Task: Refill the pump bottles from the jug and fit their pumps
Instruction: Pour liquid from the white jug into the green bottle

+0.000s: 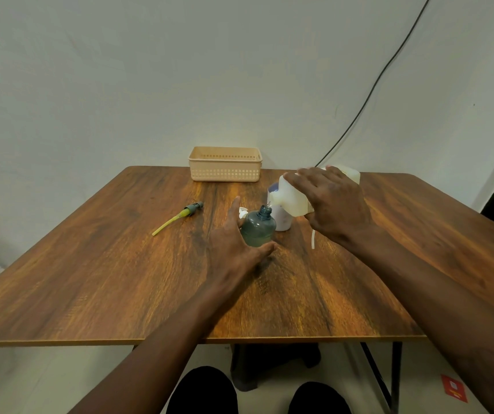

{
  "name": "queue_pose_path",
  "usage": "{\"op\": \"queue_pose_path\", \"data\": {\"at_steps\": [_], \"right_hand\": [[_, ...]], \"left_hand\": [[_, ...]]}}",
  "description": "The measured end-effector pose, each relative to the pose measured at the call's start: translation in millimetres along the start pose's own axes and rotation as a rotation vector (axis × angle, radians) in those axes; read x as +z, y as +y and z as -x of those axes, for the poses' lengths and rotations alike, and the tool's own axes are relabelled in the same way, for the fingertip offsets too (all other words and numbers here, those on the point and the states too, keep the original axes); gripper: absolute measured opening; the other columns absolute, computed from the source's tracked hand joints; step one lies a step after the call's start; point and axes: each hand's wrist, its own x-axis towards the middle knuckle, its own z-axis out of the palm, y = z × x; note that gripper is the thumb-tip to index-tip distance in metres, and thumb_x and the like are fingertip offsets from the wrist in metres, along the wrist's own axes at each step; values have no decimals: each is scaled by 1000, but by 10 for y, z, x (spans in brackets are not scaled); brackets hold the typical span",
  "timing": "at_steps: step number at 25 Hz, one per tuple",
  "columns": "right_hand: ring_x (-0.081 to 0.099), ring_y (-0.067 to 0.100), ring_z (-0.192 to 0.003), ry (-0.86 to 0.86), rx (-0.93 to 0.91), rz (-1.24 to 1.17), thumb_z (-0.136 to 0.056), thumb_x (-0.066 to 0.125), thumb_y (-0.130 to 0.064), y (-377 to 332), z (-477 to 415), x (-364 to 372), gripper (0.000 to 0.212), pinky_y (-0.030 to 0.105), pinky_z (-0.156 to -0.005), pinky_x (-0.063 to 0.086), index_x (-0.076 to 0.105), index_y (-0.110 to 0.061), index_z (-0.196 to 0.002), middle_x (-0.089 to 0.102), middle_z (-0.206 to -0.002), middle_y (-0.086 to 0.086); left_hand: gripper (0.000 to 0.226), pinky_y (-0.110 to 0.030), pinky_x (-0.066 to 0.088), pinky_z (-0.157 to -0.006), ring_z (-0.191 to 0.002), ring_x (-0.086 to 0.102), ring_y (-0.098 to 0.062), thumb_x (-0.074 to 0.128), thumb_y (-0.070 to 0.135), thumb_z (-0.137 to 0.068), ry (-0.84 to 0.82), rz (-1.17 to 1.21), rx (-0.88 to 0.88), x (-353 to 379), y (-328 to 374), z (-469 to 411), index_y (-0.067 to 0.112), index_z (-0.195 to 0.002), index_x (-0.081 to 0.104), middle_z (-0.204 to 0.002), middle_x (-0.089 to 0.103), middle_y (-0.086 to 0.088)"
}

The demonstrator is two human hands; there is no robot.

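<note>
Two pumps lie loose on the wooden table (pixel 120 279). Farthest left is a grey pump head (pixel 192 209) with a yellow-green dip tube, lying flat and well apart from everything else. Behind it, at the far edge against the wall, stands a peach slotted basket (pixel 225 164).

Next comes the left hand (pixel 232 243), reaching in from the near side. It holds the dark bottle (pixel 257 227) in the fork between thumb and forefinger, with the thumb lying across the bottle's near side low down and the forefinger stretched along its far left. A small white piece (pixel 242 212) shows just behind that forefinger; what it is cannot be told.

The dark bottle is translucent blue-grey and stands upright near the middle of the table, its neck open. Just behind and to its right stands a white bottle (pixel 283 221) with a blue mark near its top, partly hidden by the jug.

The pale jug (pixel 292 198) is tipped leftward, its spout directly over the dark bottle's open neck. The right hand (pixel 329 201) grips it from above, fingers curled over the top. Below that wrist a white dip tube (pixel 313 239) lies on the table, its upper end hidden.

A black cable (pixel 374 85) runs down the wall at right.
</note>
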Motion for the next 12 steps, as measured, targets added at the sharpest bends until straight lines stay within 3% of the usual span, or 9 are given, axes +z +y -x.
{"op": "queue_pose_path", "data": {"at_steps": [2, 7, 9, 12], "right_hand": [[62, 36, -122, 1, -2, 6, -67, 89, -15, 2, -1, 1, 82, 53, -104, 46, 55, -17, -141, 64, -135, 14], [61, 35, -123, -5, -4, 11, -68, 89, -15, 3, -2, -3, 82, 53, -105, 46, 54, -18, -142, 64, -136, 13], [62, 35, -123, -5, -4, 10, -67, 89, -15, 1, -3, -4, 82, 53, -105, 46, 54, -18, -142, 64, -135, 14], [62, 36, -122, 2, -7, 8, -65, 90, -13, -4, -6, -13, 83, 54, -104, 47, 55, -17, -141, 65, -134, 15]], "left_hand": [[125, -25, 53, -97, -117, 62, -13, 91, 56, -65, -2, 5, -1, -8, 7, 6, 24, -164, 21, -139, 64, -6], [124, -3, 37, -85, -108, 50, 1, 91, 55, -66, -12, 13, 2, -32, 48, 16, 21, -164, 23, -136, 66, -5], [125, -8, 40, -88, -111, 55, -3, 91, 55, -65, -8, 6, 1, -31, 46, 17, 21, -164, 22, -137, 66, -5], [126, -26, 52, -97, -120, 62, -17, 91, 57, -65, -3, -19, -9, -16, 20, 8, 23, -164, 21, -137, 65, -6]]}}
